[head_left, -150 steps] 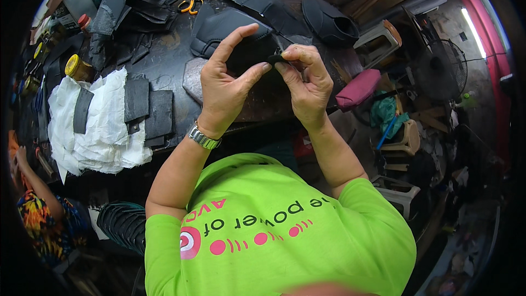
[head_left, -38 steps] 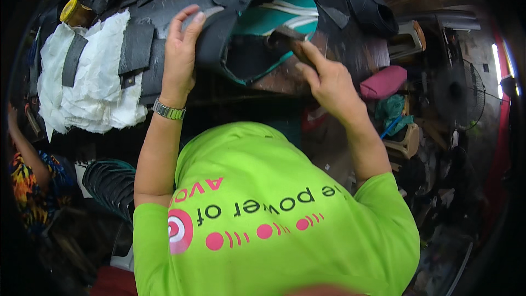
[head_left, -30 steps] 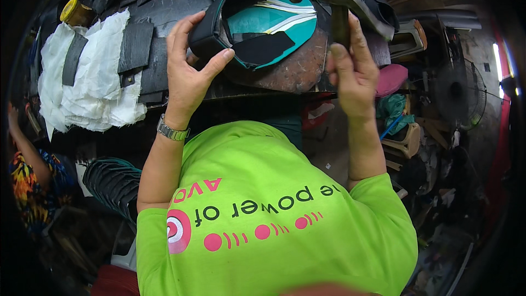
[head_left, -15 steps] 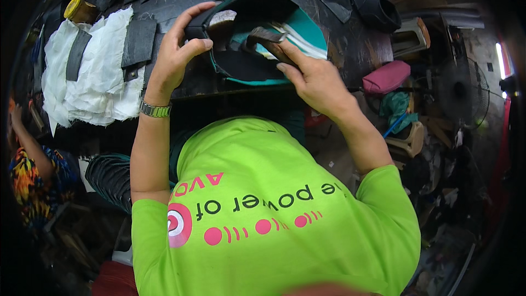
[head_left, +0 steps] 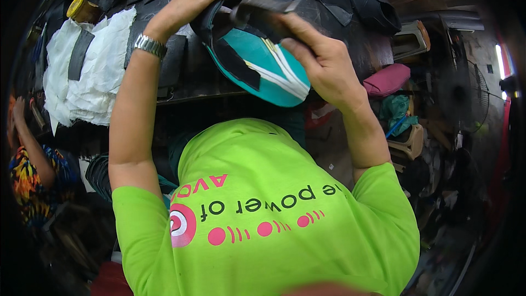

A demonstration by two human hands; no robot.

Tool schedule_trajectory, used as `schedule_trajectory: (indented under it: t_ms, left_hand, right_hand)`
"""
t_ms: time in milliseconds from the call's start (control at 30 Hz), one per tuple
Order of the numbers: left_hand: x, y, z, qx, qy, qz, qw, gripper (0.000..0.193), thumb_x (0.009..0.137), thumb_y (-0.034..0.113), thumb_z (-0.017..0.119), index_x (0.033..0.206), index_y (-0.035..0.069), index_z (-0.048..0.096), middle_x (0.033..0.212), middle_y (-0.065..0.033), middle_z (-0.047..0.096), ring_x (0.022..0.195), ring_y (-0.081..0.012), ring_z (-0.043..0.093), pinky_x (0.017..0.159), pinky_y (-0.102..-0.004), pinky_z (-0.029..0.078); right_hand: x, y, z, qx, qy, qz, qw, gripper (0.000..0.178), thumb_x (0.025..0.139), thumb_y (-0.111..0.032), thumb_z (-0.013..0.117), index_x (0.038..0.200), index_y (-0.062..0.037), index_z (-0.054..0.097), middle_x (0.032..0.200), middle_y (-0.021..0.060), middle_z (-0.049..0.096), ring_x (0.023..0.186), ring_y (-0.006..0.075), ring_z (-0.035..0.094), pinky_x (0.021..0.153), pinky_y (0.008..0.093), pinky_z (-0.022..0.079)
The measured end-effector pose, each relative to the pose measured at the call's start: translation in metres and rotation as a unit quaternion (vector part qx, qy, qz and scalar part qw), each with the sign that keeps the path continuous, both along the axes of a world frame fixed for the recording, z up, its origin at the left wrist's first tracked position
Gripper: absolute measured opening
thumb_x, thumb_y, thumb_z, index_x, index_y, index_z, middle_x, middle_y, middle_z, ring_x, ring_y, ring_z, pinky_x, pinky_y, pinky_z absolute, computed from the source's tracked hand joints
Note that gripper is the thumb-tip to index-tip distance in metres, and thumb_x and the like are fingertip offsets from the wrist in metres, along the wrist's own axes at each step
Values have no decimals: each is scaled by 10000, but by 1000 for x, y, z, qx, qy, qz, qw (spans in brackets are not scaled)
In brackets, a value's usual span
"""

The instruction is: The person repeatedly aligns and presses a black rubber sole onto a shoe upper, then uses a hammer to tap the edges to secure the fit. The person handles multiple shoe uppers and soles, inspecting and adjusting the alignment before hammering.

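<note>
A black shoe upper with a teal lining (head_left: 249, 49) is tilted over the near edge of the dark table. White strips forming a V lie across its teal side. My left hand (head_left: 192, 6) grips the upper's far left rim, thumb and fingers closed on it. In my right hand (head_left: 329, 68) is a dark hammer (head_left: 262, 6), blurred by motion, its head above the upper's far part. The fingers of my right hand are wrapped round the handle, which is mostly hidden.
Left on the table are white cloth (head_left: 104, 90), a black strip (head_left: 80, 55) and a yellow jar (head_left: 82, 9). A black shaped piece (head_left: 372, 3) lies far right. Beyond the table's right side are a pink pouch (head_left: 387, 79) and a fan (head_left: 466, 93). Another person's arm (head_left: 34, 151) shows at left.
The upper has turned and tipped, showing more of its teal side and the white V. My left hand has moved up and over its far rim. The hammer has moved up and left.
</note>
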State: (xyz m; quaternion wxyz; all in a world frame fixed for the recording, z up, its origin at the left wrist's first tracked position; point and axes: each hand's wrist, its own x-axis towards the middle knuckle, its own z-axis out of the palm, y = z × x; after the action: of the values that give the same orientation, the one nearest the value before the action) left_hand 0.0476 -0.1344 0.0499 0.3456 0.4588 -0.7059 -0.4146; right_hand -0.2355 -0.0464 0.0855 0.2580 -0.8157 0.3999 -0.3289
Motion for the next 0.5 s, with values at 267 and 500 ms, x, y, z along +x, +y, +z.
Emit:
schedule_trajectory:
  t_ms: [267,500]
  left_hand:
    - [-8,-52,-2,17,-123,-128,984,479,1000,449,557,1265,73,693,1261,-96,691,1200,-210,626,1079,-306,440]
    - [-17,-81,-11,-11,-169,-133,977,489,979,475,587,1222,74,727,1231,-116,715,1159,-250,663,1061,-336,464]
  right_hand:
    - [11,-7,-5,-36,189,-57,980,486,985,-303,609,1459,-254,513,878,203,707,793,422,688,720,489,550]
    - [4,0,-10,-39,236,-59,969,430,986,-305,611,1410,-251,561,859,174,708,803,389,699,729,459,561]
